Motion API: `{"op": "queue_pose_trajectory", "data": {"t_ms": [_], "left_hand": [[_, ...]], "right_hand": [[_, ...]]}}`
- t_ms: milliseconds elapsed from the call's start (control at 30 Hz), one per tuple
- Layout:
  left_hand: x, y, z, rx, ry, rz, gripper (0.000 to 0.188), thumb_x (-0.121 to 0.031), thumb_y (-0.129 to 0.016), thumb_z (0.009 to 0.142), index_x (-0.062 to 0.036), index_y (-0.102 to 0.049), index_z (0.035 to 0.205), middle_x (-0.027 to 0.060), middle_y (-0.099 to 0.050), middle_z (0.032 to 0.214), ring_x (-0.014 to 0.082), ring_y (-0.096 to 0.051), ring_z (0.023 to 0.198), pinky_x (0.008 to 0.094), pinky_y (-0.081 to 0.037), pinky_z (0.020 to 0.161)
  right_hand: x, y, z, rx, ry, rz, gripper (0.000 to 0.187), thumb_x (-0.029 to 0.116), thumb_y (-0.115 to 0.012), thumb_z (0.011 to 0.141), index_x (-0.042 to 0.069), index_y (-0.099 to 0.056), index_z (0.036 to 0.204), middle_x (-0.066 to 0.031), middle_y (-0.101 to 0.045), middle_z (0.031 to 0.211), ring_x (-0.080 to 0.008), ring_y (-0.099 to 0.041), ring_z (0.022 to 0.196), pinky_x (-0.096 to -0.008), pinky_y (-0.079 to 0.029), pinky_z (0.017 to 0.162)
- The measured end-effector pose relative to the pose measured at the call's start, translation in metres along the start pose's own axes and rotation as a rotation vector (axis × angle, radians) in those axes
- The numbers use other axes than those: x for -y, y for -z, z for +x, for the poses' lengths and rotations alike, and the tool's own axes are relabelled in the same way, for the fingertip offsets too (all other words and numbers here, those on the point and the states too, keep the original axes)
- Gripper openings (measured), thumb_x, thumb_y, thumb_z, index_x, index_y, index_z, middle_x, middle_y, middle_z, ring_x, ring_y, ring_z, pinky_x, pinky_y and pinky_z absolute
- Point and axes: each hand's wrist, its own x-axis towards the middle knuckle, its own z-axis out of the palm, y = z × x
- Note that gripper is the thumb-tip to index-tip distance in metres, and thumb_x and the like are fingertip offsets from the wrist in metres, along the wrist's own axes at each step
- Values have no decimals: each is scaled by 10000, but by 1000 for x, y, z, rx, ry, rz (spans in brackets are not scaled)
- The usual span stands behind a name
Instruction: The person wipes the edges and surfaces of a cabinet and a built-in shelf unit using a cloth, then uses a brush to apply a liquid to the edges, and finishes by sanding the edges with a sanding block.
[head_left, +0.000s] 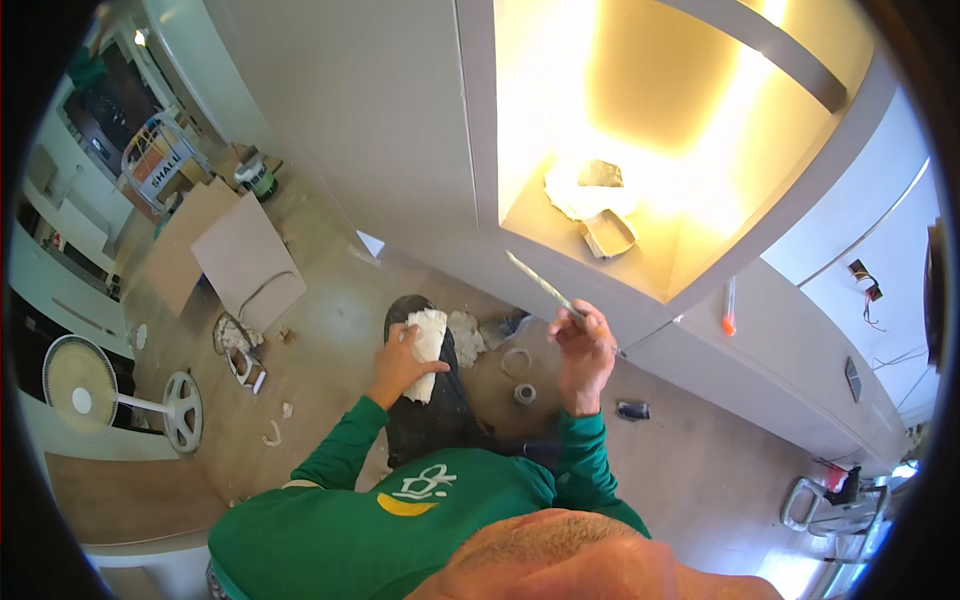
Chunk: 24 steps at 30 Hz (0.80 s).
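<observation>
My left hand (402,362) is closed round a white folded wad (428,345), cloth or paper, held above my dark-trousered leg. In my right hand (585,350) is a thin, pale, stick-like tool (537,275), pinched between thumb and fingers. Its long end points up and left, toward the cabinet front; whether it is a brush or a plain stick I cannot tell. Ahead, the lit niche (650,120) holds a crumpled white sheet (575,198) and a small shallow tray (609,234) near its front edge. The tool's tip is apart from both.
Tape rolls (517,362) and a crumpled white cloth (466,338) lie on the floor by my leg. Cardboard sheets (250,255), a white fan (82,390) and a stepladder (165,165) stand left. An orange-tipped tube (729,308) sits on the right ledge.
</observation>
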Motion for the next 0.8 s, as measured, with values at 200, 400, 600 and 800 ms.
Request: {"op": "queue_pose_trajectory", "data": {"t_ms": [200, 400, 600, 800], "left_hand": [[16, 1, -12, -28, -41, -152, 642, -358, -832, 698, -39, -656, 1226, 132, -548, 1252, 372, -644, 994, 459, -539, 836], [15, 7, -29, -133, -47, -232, 553, -303, -807, 749, -34, -661, 1208, 103, -597, 1179, 332, -654, 969, 428, -537, 804], [20, -6, -28, -265, -21, -316, 574, -342, -850, 738, -80, -652, 1209, 95, -577, 1180, 325, -653, 954, 424, -544, 796], [30, -11, -31, -323, -4, -381, 569, -291, -874, 715, -82, -655, 1198, 99, -585, 1167, 314, -652, 977, 416, -550, 809]], "right_hand": [[-4, 5, -17, -55, -56, -93, 350, 217, -567, 975, -51, -632, 1190, -214, -696, 1034, -266, -684, 828, -361, -554, 730], [-20, -2, -39, -175, -69, -277, 353, 185, -553, 984, -59, -626, 1228, -213, -694, 1092, -262, -681, 973, -351, -558, 778], [-51, -31, -16, -75, 182, -670, 277, 78, -546, 966, -42, -679, 1177, -137, -694, 1110, -207, -653, 1011, -317, -537, 819], [-65, -22, 12, 18, 368, -933, 251, -6, -584, 891, -12, -699, 1113, -139, -690, 1072, -207, -653, 982, -313, -519, 847]]}}
